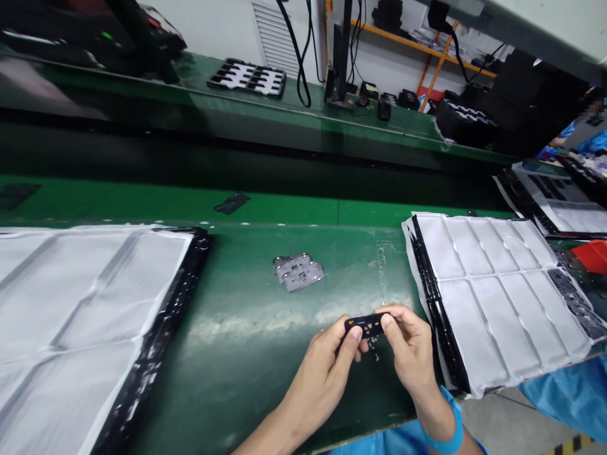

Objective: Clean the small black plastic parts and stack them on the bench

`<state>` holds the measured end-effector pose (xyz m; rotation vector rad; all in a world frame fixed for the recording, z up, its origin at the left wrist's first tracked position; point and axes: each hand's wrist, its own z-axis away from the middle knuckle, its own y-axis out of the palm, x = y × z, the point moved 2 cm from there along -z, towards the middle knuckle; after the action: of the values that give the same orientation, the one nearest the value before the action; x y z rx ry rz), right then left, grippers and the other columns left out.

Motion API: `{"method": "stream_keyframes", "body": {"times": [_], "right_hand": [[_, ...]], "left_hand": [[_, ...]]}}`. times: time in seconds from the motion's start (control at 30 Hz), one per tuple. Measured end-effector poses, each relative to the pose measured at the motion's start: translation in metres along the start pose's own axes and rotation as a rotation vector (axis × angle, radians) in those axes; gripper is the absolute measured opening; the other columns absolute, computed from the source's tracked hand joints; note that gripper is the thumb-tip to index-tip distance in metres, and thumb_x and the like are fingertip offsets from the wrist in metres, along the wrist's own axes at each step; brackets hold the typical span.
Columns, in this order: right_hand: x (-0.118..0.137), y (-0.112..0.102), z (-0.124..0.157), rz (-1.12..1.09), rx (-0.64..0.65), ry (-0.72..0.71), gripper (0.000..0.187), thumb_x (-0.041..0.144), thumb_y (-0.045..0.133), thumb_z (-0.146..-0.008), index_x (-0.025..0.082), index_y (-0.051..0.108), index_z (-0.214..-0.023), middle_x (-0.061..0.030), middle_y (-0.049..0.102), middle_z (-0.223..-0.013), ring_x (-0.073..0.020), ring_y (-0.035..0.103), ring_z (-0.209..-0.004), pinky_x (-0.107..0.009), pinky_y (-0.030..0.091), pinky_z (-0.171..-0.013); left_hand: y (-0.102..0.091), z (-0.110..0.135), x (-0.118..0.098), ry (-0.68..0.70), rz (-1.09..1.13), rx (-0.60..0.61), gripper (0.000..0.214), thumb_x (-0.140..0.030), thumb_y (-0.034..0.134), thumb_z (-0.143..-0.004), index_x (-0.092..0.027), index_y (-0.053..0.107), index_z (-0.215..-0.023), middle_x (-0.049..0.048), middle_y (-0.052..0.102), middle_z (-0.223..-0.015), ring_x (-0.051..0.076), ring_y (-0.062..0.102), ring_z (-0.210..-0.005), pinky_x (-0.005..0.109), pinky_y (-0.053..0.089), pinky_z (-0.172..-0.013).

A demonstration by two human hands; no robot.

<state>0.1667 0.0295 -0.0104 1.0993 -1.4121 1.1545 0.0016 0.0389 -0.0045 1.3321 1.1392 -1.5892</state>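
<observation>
Both my hands hold one small flat black part [366,325] with holes just above the green bench [246,354]. My left hand [327,366] pinches its left end, thumb on top. My right hand [410,344] pinches its right end; a blue band circles that wrist. Further out on the bench lies a small stack of grey metal plates [298,272], apart from both hands.
A black tray stack under white sheet [493,291] lies right of my hands, and a larger one [85,316] at left. A dark conveyor belt runs behind, with a black piece [231,203] on its green edge. A black parts tray [247,78], cables and equipment stand beyond.
</observation>
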Motion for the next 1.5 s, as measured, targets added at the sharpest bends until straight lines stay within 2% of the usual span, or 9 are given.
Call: {"method": "stream_keyframes", "body": {"times": [0.27, 0.47, 0.77, 0.93, 1.07, 1.23, 1.33, 1.43, 1.5], "right_hand": [[-0.001, 0.002, 0.009, 0.001, -0.013, 0.053, 0.023, 0.037, 0.066, -0.101, 0.019, 0.078, -0.095, -0.0034, 0.076, -0.079, -0.0181, 0.070, -0.071, -0.025, 0.055, -0.065], [0.003, 0.004, 0.010, 0.075, -0.007, 0.014, 0.023, 0.036, 0.066, -0.102, 0.018, 0.081, -0.099, -0.0073, 0.080, -0.090, -0.0202, 0.074, -0.076, -0.027, 0.058, -0.068], [0.002, 0.009, 0.015, 0.161, -0.045, -0.026, 0.024, 0.034, 0.064, -0.102, 0.017, 0.082, -0.101, -0.0075, 0.082, -0.089, -0.0188, 0.074, -0.072, -0.025, 0.058, -0.064], [0.004, 0.009, 0.019, 0.206, -0.011, -0.076, 0.022, 0.030, 0.062, -0.104, 0.020, 0.082, -0.103, -0.0060, 0.081, -0.090, -0.0187, 0.075, -0.075, -0.024, 0.057, -0.065], [0.006, 0.011, 0.022, 0.248, 0.013, -0.157, 0.019, 0.024, 0.062, -0.104, 0.022, 0.081, -0.107, -0.0056, 0.082, -0.095, -0.0192, 0.076, -0.080, -0.027, 0.059, -0.073], [0.011, 0.013, 0.028, 0.256, 0.033, -0.313, 0.024, 0.015, 0.062, -0.102, 0.024, 0.080, -0.115, -0.0060, 0.083, -0.102, -0.0203, 0.076, -0.087, -0.033, 0.059, -0.087], [0.012, 0.009, 0.025, 0.194, 0.044, -0.180, 0.019, 0.021, 0.066, -0.102, 0.023, 0.082, -0.111, -0.0066, 0.083, -0.101, -0.0212, 0.078, -0.087, -0.032, 0.062, -0.085], [0.010, 0.004, 0.019, 0.089, 0.062, 0.049, 0.019, 0.033, 0.071, -0.099, 0.021, 0.084, -0.108, -0.0076, 0.084, -0.096, -0.0230, 0.079, -0.083, -0.030, 0.065, -0.074], [0.010, 0.002, 0.016, 0.039, 0.067, 0.125, 0.023, 0.039, 0.074, -0.097, 0.021, 0.085, -0.107, -0.0079, 0.084, -0.093, -0.0232, 0.079, -0.079, -0.030, 0.065, -0.071]], "left_hand": [[-0.006, 0.005, -0.003, -0.033, 0.056, 0.098, 0.041, -0.038, 0.035, -0.111, -0.020, 0.059, -0.083, 0.0002, 0.062, -0.074, 0.017, 0.059, -0.069, 0.029, 0.043, -0.071], [-0.009, 0.004, 0.006, -0.021, 0.072, 0.045, 0.041, -0.038, 0.032, -0.111, -0.020, 0.056, -0.082, -0.0012, 0.058, -0.068, 0.015, 0.053, -0.059, 0.029, 0.040, -0.065], [-0.012, 0.011, 0.009, 0.061, 0.039, 0.071, 0.039, -0.035, 0.031, -0.111, -0.021, 0.054, -0.083, 0.0000, 0.058, -0.075, 0.017, 0.057, -0.071, 0.030, 0.042, -0.074], [-0.011, 0.012, 0.011, 0.020, 0.056, 0.024, 0.044, -0.042, 0.031, -0.111, -0.020, 0.056, -0.082, -0.0008, 0.056, -0.068, 0.016, 0.056, -0.063, 0.030, 0.041, -0.067], [-0.010, 0.009, 0.012, -0.030, 0.092, -0.038, 0.048, -0.048, 0.033, -0.108, -0.021, 0.052, -0.073, -0.0020, 0.052, -0.061, 0.015, 0.050, -0.056, 0.028, 0.039, -0.059], [-0.004, 0.008, 0.010, -0.245, 0.283, -0.121, 0.043, -0.050, 0.039, -0.102, -0.022, 0.049, -0.070, -0.0025, 0.053, -0.058, 0.012, 0.043, -0.048, 0.026, 0.033, -0.049], [-0.003, 0.014, 0.005, -0.278, 0.332, -0.106, 0.044, -0.051, 0.039, -0.103, -0.022, 0.050, -0.072, -0.0010, 0.059, -0.061, 0.011, 0.044, -0.045, 0.026, 0.033, -0.048], [-0.005, 0.021, -0.002, -0.201, 0.298, -0.012, 0.043, -0.048, 0.040, -0.105, -0.020, 0.055, -0.078, 0.0023, 0.066, -0.072, 0.012, 0.053, -0.052, 0.026, 0.039, -0.053], [-0.008, 0.026, -0.005, -0.165, 0.277, 0.023, 0.041, -0.046, 0.040, -0.107, -0.019, 0.056, -0.080, 0.0024, 0.065, -0.073, 0.013, 0.055, -0.056, 0.026, 0.040, -0.055]]}}
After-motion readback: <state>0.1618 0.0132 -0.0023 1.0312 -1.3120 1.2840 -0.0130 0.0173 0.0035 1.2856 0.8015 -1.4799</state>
